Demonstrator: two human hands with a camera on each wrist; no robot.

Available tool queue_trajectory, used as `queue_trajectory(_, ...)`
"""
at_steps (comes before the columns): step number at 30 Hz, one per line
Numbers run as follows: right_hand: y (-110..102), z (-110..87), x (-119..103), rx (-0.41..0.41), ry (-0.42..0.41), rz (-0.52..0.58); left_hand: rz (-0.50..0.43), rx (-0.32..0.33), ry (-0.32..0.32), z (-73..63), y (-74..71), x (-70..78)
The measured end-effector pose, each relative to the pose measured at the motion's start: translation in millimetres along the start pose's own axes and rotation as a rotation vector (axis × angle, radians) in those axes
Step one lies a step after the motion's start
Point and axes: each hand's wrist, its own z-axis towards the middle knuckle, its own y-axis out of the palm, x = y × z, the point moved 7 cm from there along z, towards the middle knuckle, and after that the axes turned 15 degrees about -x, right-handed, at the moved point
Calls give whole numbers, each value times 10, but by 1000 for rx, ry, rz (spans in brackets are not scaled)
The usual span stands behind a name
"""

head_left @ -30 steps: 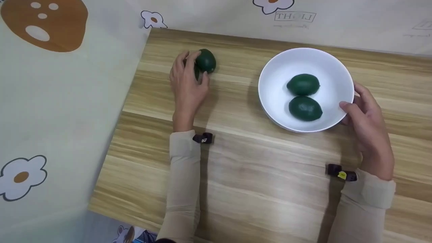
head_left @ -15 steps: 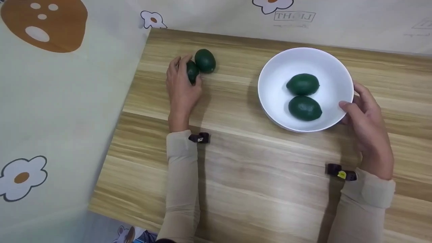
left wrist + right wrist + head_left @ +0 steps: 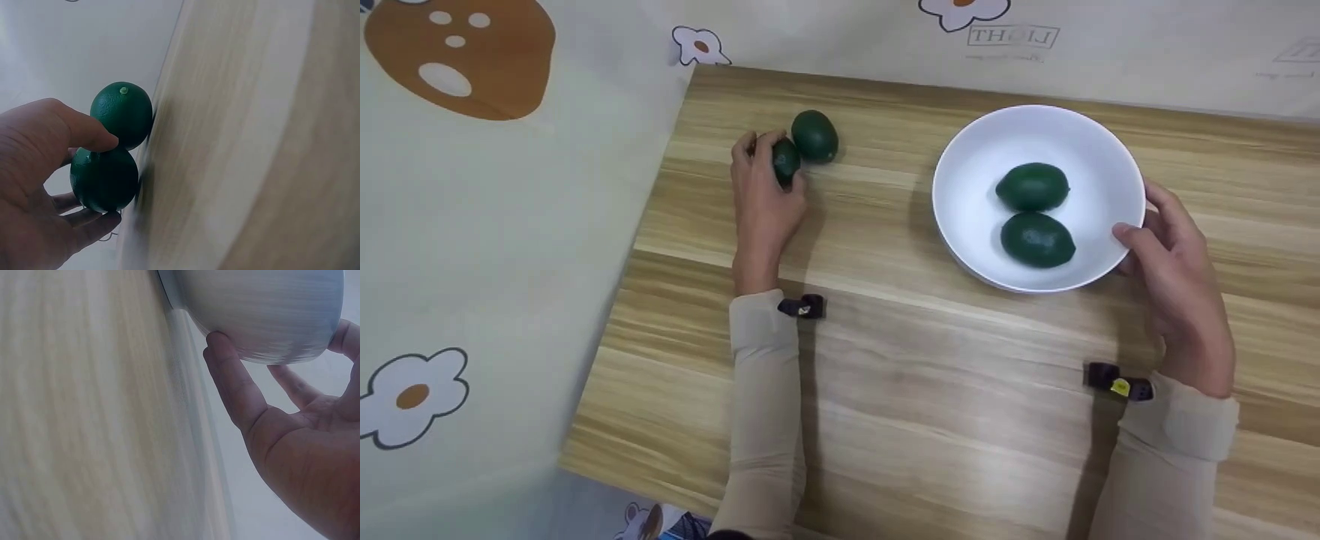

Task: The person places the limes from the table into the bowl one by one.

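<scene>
Left grip [image 3: 765, 201] pinches lime [image 3: 787, 162], long axis roughly forward; right grip [image 3: 1183, 274] holds bowl [image 3: 964, 214].

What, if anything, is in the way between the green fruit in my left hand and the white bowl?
The loose green fruit sits close beside the held fruit in your left hand, slightly farther back, on the side toward the white bowl. Beyond it, nothing visible stands before the bowl.

"What sort of place is this?"
"Indoors, perhaps a home; I can't tell which room."
"What shows it?"
"A wood-grain table [image 3: 930, 360] beside a pale covering [image 3: 495, 247] with cartoon flowers [image 3: 412, 395] and backwards lettering [image 3: 1013, 36], plus a white bowl [image 3: 967, 195], ordinary household ware."
</scene>
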Motion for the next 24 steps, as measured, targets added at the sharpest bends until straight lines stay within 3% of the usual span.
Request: queue_trajectory(24, -7, 10, 5, -8, 14, -24, -35, 17, -12, -16, -32, -5)
